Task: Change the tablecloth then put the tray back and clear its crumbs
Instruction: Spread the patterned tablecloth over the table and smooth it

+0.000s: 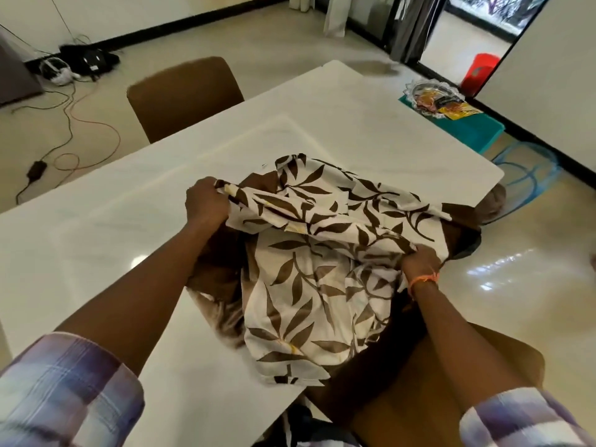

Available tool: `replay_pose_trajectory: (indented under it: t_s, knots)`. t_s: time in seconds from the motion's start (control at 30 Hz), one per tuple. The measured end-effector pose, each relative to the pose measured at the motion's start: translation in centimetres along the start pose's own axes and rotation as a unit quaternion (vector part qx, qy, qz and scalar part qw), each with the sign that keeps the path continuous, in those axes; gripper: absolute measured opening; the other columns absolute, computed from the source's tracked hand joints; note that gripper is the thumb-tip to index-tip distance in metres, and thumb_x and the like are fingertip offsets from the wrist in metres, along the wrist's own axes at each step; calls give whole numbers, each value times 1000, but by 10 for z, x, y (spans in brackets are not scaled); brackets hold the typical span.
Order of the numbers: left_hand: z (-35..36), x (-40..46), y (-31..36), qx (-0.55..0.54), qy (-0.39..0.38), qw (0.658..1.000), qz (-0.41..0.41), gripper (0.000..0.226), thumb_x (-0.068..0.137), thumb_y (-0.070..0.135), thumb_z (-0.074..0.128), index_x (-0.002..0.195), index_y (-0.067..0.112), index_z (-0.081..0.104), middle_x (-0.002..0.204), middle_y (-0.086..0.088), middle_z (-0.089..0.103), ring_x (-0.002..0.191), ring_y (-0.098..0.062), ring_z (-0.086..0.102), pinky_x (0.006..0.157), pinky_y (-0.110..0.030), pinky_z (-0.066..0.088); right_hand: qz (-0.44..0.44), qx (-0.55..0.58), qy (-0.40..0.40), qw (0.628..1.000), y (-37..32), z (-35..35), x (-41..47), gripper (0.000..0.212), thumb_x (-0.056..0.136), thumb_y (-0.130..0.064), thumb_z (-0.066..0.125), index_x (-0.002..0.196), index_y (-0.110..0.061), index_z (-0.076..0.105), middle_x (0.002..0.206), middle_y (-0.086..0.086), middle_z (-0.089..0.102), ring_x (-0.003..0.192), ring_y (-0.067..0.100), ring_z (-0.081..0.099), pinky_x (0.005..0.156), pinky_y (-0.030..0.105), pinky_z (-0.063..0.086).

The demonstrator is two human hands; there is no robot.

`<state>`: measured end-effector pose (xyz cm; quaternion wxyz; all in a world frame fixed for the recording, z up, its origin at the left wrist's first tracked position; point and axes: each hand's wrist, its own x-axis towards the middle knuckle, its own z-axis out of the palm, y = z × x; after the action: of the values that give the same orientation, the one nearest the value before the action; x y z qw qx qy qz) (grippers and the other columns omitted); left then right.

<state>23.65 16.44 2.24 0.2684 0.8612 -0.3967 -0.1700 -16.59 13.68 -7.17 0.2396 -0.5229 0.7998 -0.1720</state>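
A white tablecloth with brown leaf print (309, 269) lies bunched on the near right part of the bare white table (129, 227). My left hand (206, 201) grips the cloth's upper left edge. My right hand (419, 261), with an orange band at the wrist, grips the cloth's right edge near the table's side. Part of the cloth hangs over the near edge. A clear scalloped tray (435, 96) holding wrappers rests on a teal stool (467, 127) beyond the table's far right corner.
A brown chair (183, 95) stands at the table's far side and another (435, 375) at the near right. Cables (71, 124) and dark gear lie on the floor at left. A red bucket (479, 74) sits by the doorway.
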Motion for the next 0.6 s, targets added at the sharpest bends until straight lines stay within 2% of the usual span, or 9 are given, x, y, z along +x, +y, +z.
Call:
replay_pose_trajectory:
  t_s: [0.07, 0.13, 0.2, 0.23, 0.3, 0.37, 0.47, 0.53, 0.6]
  knots:
    - [-2, 5, 8, -103, -18, 993, -59, 26, 87, -3, 48, 103, 2, 68, 109, -19, 68, 94, -31, 63, 83, -39, 52, -29, 73, 16, 997, -37, -19, 0, 39, 76, -22, 45, 96, 1, 71, 97, 25, 69, 96, 39, 64, 83, 39, 49]
    - [-6, 8, 18, -146, -27, 987, -67, 28, 90, -1, 46, 107, 3, 68, 112, -18, 67, 93, -27, 61, 84, -38, 52, -86, 228, -1, 970, -74, -36, -2, 32, 74, -17, 43, 90, -8, 70, 90, 13, 69, 89, 25, 64, 77, 34, 49]
    - [-6, 6, 25, -89, -39, 995, 15, 28, 92, 5, 45, 111, 5, 66, 114, -15, 66, 101, -29, 60, 84, -35, 47, -129, 368, -44, 920, -103, -48, -6, 24, 81, -14, 45, 86, -18, 68, 83, -1, 68, 80, 14, 63, 75, 28, 52]
    - [-5, 1, 25, -48, -49, 995, 72, 26, 92, 10, 47, 109, 7, 66, 112, -14, 66, 101, -30, 60, 81, -33, 45, -166, 386, -58, 906, -111, -52, -10, 23, 83, -18, 46, 85, -21, 69, 82, -4, 68, 78, 10, 63, 74, 25, 52]
    - [6, -10, 19, 23, -109, 979, 169, 18, 88, 20, 53, 100, 12, 64, 100, -8, 67, 90, -25, 62, 71, -30, 45, -259, 289, -32, 921, -111, -50, -19, 24, 82, -22, 53, 97, -16, 71, 92, 3, 70, 87, 15, 64, 80, 26, 51]
    - [25, -21, 5, 82, -202, 951, 221, 25, 80, 31, 64, 101, 19, 63, 97, -1, 65, 87, -19, 62, 67, -29, 47, -312, 54, -37, 948, -92, -27, -21, 37, 78, -22, 61, 112, -11, 68, 106, 10, 69, 99, 22, 64, 89, 29, 48]
    - [62, -32, -17, 217, -288, 896, 259, 74, 71, 47, 75, 133, 21, 46, 132, -4, 50, 105, -22, 59, 83, -34, 53, -239, -186, -117, 946, -47, 19, -25, 60, 79, -37, 62, 135, -28, 46, 133, 15, 52, 109, 35, 60, 91, 40, 52]
    - [87, -35, -32, 310, -295, 865, 262, 111, 67, 50, 80, 151, 20, 15, 151, -10, 29, 113, -27, 57, 87, -37, 53, -176, -225, -128, 950, -22, 46, -28, 84, 82, -35, 63, 151, -30, 15, 147, 22, 28, 111, 38, 57, 89, 43, 52]
    - [105, -34, -46, 338, -304, 856, 244, 136, 60, 53, 85, 153, 25, -10, 157, -16, 15, 123, -34, 51, 94, -43, 50, -145, -226, -121, 956, -8, 62, -34, 93, 86, -28, 59, 152, -32, -6, 147, 28, 23, 110, 39, 58, 87, 44, 52]
